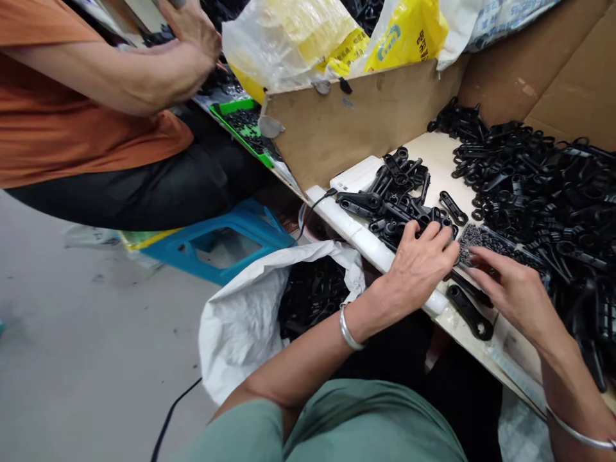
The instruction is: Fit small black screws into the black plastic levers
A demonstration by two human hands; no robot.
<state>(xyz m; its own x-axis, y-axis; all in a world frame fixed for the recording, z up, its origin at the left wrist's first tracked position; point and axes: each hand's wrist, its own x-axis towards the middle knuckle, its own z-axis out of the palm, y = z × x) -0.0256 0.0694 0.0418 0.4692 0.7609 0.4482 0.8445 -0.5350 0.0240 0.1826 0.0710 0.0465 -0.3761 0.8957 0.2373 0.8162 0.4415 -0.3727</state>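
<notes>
My left hand (426, 263) is bent over a heap of black plastic parts (392, 199) near the table edge. Its fingers curl down onto a black part, and their tips are partly hidden. At the near side of a clear tray of small metal screws (474, 240) is my right hand (514, 289), its thumb and forefinger a little apart. Nothing shows between them. Close below both hands lies a long black part (469, 311) with a round hole at one end. Another flat black piece (453, 208) rests beyond the screws.
A large pile of black parts (543, 186) fills the right side against cardboard (524, 64). Below the table edge stands a white sack (235, 321) of black parts. A co-worker in an orange top (72, 122) sits at left, by a green tray (240, 122) and blue stool (216, 240).
</notes>
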